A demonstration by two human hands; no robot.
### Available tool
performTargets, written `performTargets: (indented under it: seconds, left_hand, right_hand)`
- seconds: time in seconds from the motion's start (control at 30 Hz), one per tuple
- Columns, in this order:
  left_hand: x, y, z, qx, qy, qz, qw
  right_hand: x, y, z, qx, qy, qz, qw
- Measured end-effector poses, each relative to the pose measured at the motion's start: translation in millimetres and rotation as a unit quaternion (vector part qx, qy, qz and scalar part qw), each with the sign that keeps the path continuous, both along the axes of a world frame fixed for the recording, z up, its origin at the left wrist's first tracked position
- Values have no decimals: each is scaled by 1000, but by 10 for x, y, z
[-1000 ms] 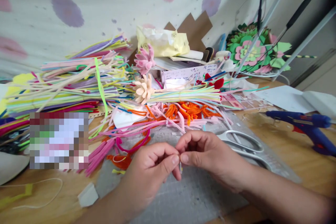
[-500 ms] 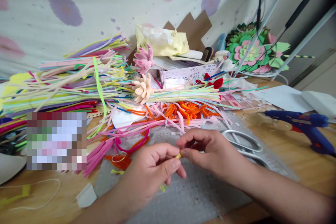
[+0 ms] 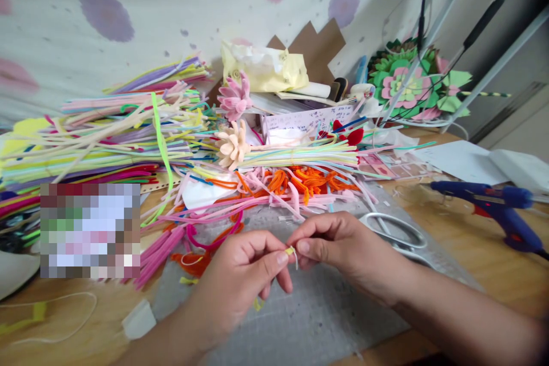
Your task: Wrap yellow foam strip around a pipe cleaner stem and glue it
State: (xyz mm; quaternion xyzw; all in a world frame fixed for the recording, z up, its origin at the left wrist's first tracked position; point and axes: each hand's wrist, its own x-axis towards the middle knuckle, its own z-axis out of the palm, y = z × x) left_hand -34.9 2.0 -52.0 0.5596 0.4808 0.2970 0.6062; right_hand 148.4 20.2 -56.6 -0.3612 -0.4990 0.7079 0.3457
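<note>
Above the grey cutting mat (image 3: 317, 320), my left hand (image 3: 242, 269) pinches a small yellow strip (image 3: 289, 251) between thumb and index finger. A short white thread end hangs from the strip. The thumb and fingertips of my right hand (image 3: 334, 243) are closed on the strip's other end, close against my left fingertips. A bit of yellow also shows below my left fingers. Just behind my left hand lies an orange fuzzy piece (image 3: 193, 265), and white-handled scissors (image 3: 394, 231) rest beyond my right wrist.
Bundles of coloured pipe cleaners (image 3: 107, 148) are piled at the back left. A pink fuzzy flower (image 3: 235, 97) and a cream one (image 3: 233, 146) stand mid-back. On the right lies a blue glue gun (image 3: 484, 197). White string (image 3: 86, 329) lies at the front left.
Both hands have shifted slightly left, still pinching the yellow strip. A white thread end now shows at the strip between the fingertips.
</note>
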Motion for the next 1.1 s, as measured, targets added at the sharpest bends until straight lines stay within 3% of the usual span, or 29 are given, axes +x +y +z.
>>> performTargets:
  seconds: [0.33,0.47,0.57,0.67,0.87,1.1]
  left_hand:
    - [43,-32,95,42,88,27,995]
    - [31,-56,63,70,125,25,989]
    - [13,-72,16,104,158,19,982]
    - [5,-70,-1,112,158,15,981]
    - [29,-46,49,129,150,12,980]
    - [14,-58,44,149,137,7,979]
  right_hand:
    - [-32,-13,25,133,-98,-28,986]
    - [-45,-25,39,219,-136,-45,965]
    - [-51,-31,60,234,-168,-57,956]
    - [-54,-23,76,202,-162,-71,963]
    - [-88,-14,108,55,-88,-77,992]
    - [-108,-48,126,-5,-44,-79,996]
